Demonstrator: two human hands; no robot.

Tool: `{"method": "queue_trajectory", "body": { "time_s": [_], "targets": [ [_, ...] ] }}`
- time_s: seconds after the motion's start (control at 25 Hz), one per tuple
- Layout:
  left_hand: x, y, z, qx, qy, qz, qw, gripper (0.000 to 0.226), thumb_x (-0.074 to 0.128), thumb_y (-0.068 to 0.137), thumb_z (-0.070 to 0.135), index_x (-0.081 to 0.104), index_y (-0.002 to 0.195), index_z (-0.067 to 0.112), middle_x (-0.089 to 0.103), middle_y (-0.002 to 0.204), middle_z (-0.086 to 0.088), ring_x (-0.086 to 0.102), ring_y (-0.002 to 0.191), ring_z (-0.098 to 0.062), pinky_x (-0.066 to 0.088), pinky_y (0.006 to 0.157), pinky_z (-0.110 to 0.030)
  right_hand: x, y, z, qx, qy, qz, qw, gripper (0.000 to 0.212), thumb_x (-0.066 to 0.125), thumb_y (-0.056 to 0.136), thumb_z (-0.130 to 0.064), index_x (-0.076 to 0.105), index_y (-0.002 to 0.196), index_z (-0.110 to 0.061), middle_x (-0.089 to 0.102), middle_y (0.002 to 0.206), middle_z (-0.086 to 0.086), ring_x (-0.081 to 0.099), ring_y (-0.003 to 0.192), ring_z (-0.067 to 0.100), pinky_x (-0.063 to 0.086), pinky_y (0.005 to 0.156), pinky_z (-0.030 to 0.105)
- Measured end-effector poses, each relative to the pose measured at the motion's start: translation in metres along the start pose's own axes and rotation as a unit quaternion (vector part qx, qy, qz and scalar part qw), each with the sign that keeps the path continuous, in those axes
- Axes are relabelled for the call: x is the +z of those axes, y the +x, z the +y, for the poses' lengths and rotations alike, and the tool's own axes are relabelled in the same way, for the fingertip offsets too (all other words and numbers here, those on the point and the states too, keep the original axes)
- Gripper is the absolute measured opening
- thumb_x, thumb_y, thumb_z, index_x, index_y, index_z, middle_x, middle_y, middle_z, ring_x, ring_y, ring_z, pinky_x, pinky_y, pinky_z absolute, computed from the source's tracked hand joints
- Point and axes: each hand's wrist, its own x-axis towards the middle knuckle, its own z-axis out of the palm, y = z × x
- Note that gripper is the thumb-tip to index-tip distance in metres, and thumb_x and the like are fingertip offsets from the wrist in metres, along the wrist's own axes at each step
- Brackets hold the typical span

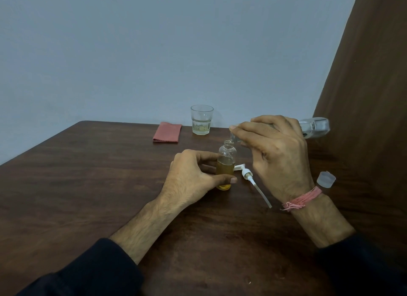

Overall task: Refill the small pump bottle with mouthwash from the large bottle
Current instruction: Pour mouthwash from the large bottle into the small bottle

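Note:
The small clear bottle (226,161) stands upright on the table with its neck uncapped, amber liquid filling roughly its lower half. My left hand (193,174) holds it between thumb and fingers. My right hand (273,154) grips the large clear bottle (315,127), tipped nearly level, its mouth right over the small bottle's neck. The hand hides most of the large bottle. The white pump head (248,174) with its long tube lies on the table just right of the small bottle. The large bottle's clear cap (326,179) lies further right.
A drinking glass (201,119) with a little pale liquid stands at the table's far edge. A folded red cloth (167,132) lies left of it. The dark wooden table (88,185) meets a grey wall; a brown curtain (370,97) hangs at the right.

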Motion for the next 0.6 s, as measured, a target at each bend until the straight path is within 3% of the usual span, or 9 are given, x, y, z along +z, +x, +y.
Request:
{"method": "queue_trajectory", "body": {
  "time_s": [0.24, 0.6],
  "targets": [
    [-0.0004, 0.0003, -0.0014, 0.002, -0.001, -0.003, 1.0, 0.044, 0.109, 0.062, 0.052, 0.075, 0.089, 0.057, 0.08, 0.086, 0.038, 0.079, 0.091, 0.014, 0.069, 0.095, -0.028, 0.0012, -0.0002, 0.0016, -0.003, 0.002, 0.001, 1.0, 0.054, 0.087, 0.083, 0.008, 0.082, 0.128, -0.021, 0.081, 0.123, -0.009, 0.071, 0.114, 0.029, 0.047, 0.099, 0.046],
    [0.0007, 0.0007, -0.003, 0.008, 0.0, 0.002, 1.0, 0.044, 0.109, 0.062, 0.053, 0.078, 0.093, 0.056, 0.08, 0.092, 0.039, 0.079, 0.09, 0.015, 0.069, 0.094, -0.027, 0.0017, 0.0, 0.0028, -0.002, 0.0, -0.002, 1.0, 0.057, 0.088, 0.081, 0.008, 0.081, 0.129, -0.022, 0.08, 0.123, -0.01, 0.07, 0.115, 0.028, 0.046, 0.1, 0.044]
  ]
}}
